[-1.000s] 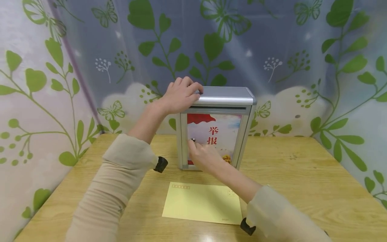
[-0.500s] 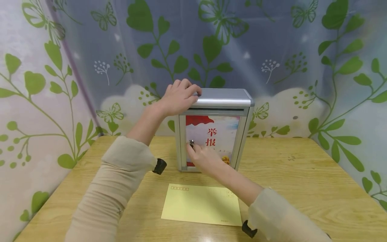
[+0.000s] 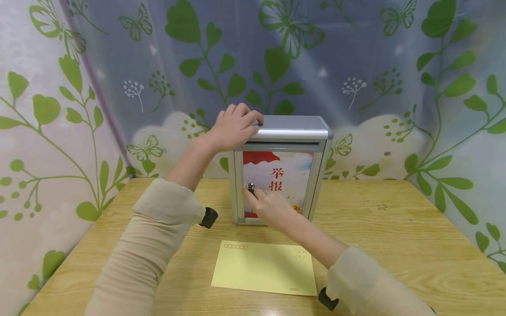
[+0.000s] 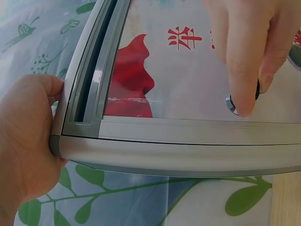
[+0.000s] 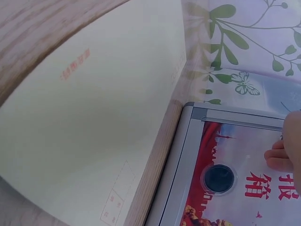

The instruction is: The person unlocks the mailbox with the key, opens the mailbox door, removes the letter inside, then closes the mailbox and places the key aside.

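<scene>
A silver-grey metal letter box [image 3: 276, 175] stands upright on the table, with red Chinese characters on its front sheet and a slot under its top. My left hand [image 3: 236, 127] grips the box's top left corner, fingers bent over the top; the left wrist view also shows this hand [image 4: 30, 136] against the corner. My right hand [image 3: 272, 206] pinches a small black-headed key [image 3: 251, 188] at the chrome lock [image 4: 230, 104] on the front's left side. Its fingers hide most of the key. The box's front is shut.
A yellow envelope [image 3: 265, 270] lies flat on the wooden table [image 3: 375, 228] in front of the box, partly under my right forearm. A round dark disc [image 5: 219, 179] shows low on the box's front. A leaf-patterned curtain [image 3: 158, 96] hangs behind.
My right hand has turned slightly at the lock, and the black key head shows more between thumb and finger. The left hand keeps its hold on the box. The whole view has shifted slightly.
</scene>
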Tool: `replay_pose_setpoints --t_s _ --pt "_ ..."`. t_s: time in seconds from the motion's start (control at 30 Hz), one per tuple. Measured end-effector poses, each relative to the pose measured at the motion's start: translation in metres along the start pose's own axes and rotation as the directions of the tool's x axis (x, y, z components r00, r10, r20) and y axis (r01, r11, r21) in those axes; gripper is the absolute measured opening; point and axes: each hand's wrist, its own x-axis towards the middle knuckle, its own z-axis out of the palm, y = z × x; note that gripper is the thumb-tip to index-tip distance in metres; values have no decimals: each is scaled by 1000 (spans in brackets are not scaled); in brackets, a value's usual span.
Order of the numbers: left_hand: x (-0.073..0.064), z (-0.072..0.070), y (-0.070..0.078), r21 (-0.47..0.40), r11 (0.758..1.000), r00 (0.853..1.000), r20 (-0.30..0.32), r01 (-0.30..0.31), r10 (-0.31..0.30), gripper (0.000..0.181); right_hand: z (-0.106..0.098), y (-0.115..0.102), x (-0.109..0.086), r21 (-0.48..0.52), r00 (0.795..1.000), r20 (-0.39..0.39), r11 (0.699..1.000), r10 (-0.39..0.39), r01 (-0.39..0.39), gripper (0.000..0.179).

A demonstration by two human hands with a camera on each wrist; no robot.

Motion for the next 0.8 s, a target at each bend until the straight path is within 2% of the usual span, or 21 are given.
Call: replay_pose_setpoints --t_s 0.23,0.47,0.57,0.8 --pt "0 -1 0 1 1000 1000 4 5 -5 34 1 5 5 -19 995 -97 1000 13 -15 14" --pt "-1 -1 0 -1 1000 1000 -1 6 -6 34 3 5 8 -44 993 -105 997 62 -67 19" --pt "0 0 0 -2 1000 1000 -6 3 -3 33 3 6 8 -11 993 -81 997 80 -82 19" --pt "-1 0 0 -16 1000 1000 0 1 -1 33 0 15 7 193 996 23 977 82 -85 21"
